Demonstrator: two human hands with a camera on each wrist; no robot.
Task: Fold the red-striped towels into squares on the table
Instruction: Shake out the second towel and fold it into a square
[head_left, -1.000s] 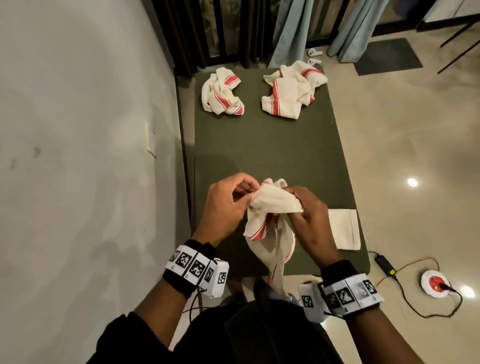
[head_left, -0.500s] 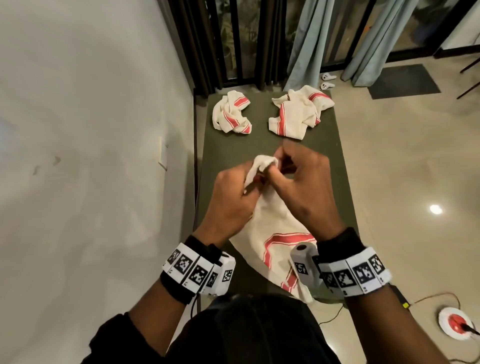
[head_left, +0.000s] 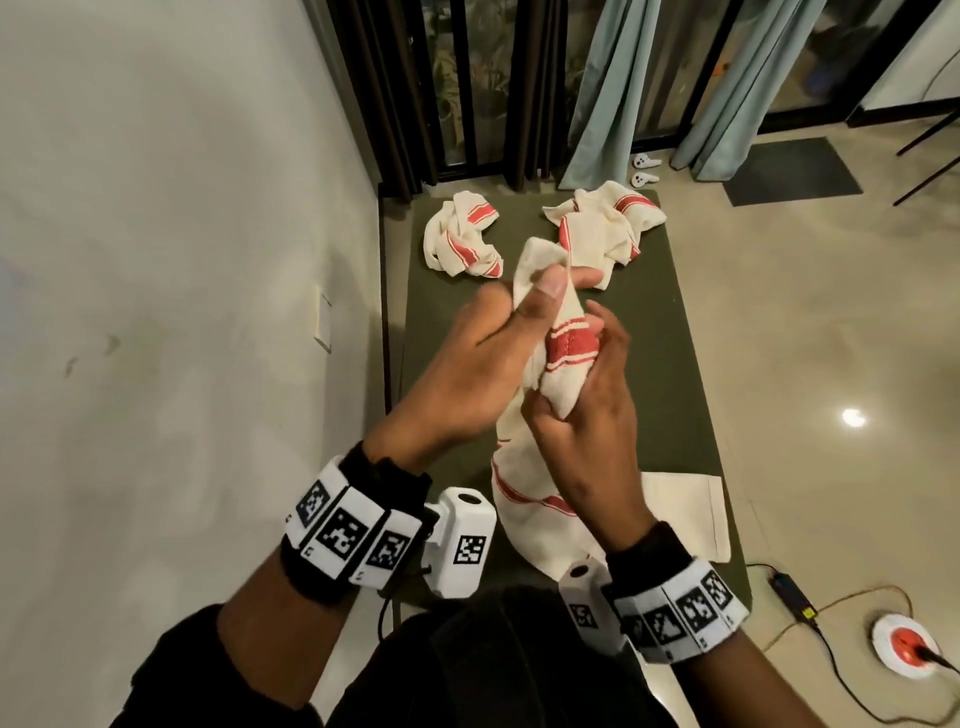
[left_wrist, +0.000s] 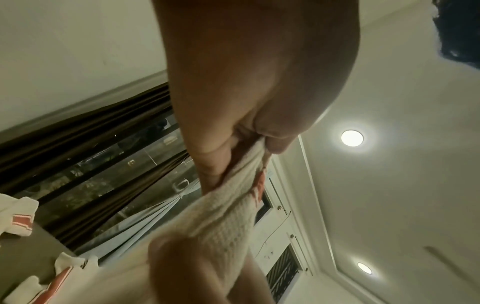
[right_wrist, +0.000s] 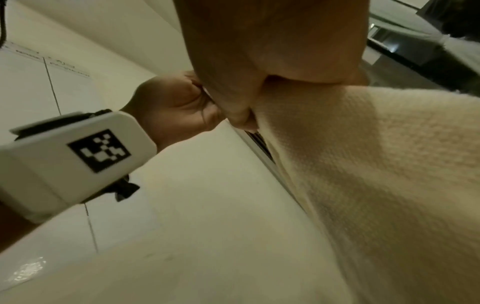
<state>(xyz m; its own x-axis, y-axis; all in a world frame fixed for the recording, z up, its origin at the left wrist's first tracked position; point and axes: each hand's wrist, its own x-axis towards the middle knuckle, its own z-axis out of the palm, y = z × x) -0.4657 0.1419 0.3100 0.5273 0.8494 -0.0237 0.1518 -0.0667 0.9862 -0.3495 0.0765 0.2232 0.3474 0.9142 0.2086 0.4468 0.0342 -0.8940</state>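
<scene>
A cream towel with red stripes (head_left: 563, 353) hangs bunched in the air above the dark green table (head_left: 670, 364). My left hand (head_left: 498, 338) pinches its upper end between thumb and fingers. Just below, my right hand (head_left: 587, 395) grips a bunched striped part. The towel's lower part (head_left: 524, 499) drapes down toward the near table edge. In the left wrist view the fingers (left_wrist: 213, 164) clamp the towel (left_wrist: 223, 222). The right wrist view is filled by the towel (right_wrist: 376, 164) under my fist. Two crumpled striped towels lie at the far end, one on the left (head_left: 462, 234), one on the right (head_left: 602, 223).
A folded plain cream cloth (head_left: 685, 514) lies at the table's near right corner. A wall (head_left: 182, 260) runs along the left side. On the floor to the right sit a power adapter (head_left: 792, 597), a cable and a round red and white device (head_left: 906, 644). Curtains hang behind the table.
Both hands have risen with the towel and shifted their grip; the left now pinches the top end while the right holds lower on a striped bunch. The camera tilted up.
</scene>
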